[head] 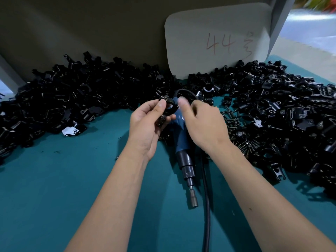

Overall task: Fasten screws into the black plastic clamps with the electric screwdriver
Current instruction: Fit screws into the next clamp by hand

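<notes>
My left hand (147, 124) pinches a black plastic clamp (170, 107) by its ring, lifted above the mat. Just right of the clamp is my right hand (201, 122), its thumb and fingers drawn together; whether they hold a screw I cannot tell. The blue electric screwdriver (181, 142) lies on the teal mat beneath both hands, its metal socket bit (193, 200) pointing toward me. No hand holds it. Its black cable (206, 206) runs alongside toward the near edge.
A big heap of black clamps (63, 99) covers the left and back of the teal mat (72, 179). Another heap (283, 110) fills the right. Loose screws (236, 124) lie right of the screwdriver. A white card marked 44 (218, 39) leans against the back wall.
</notes>
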Tool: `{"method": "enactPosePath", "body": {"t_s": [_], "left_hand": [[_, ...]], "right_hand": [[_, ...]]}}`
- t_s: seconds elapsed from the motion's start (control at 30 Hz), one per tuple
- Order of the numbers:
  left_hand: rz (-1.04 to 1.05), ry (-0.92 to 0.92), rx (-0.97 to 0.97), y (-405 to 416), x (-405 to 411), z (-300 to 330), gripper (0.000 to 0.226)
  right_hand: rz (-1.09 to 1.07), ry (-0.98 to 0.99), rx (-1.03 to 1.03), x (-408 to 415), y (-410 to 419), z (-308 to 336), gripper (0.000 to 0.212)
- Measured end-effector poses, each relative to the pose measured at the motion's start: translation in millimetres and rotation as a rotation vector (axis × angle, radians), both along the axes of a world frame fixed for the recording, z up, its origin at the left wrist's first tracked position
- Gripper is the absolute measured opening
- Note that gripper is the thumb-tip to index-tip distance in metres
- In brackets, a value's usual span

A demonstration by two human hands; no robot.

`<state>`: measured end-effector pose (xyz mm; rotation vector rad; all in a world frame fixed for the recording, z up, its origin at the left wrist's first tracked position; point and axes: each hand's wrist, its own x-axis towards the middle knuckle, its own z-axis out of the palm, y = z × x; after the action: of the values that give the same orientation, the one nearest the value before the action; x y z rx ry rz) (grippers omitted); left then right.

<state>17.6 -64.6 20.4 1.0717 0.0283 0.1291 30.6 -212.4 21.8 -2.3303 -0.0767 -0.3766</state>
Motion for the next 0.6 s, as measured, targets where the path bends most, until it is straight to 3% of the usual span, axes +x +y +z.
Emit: {"method": "enactPosePath", "body": {"t_s": [0.1,0.2,0.27,0.43,0.53,0.6], "left_hand": [[0.083,0.130,-0.166,2,4,-1,0.017],[0.084,0.197,-0.363,9,5,1,0.017],[0.057,0.211,-0.393,11,4,2,0.018],[0.024,0.221,-0.320,11,4,1,0.023],[-0.003,0.226,-0.256,12,5,0,0.028],[-0.017,0.254,-0.206,11,6,0,0.029]], "right_hand": [[-0.044,0.063,-0.267,-2,4,0,0.064],[0.005,0.157,-0.393,-4,8,6,0.074],[0.025,0.215,-0.394,-5,11,8,0.070],[0.086,0.243,-0.200,3,1,10,0.038],[0.177,0.297,0.013,11,-16,8,0.038],[0.221,0.340,0.258,14,-25,8,0.043]]}}
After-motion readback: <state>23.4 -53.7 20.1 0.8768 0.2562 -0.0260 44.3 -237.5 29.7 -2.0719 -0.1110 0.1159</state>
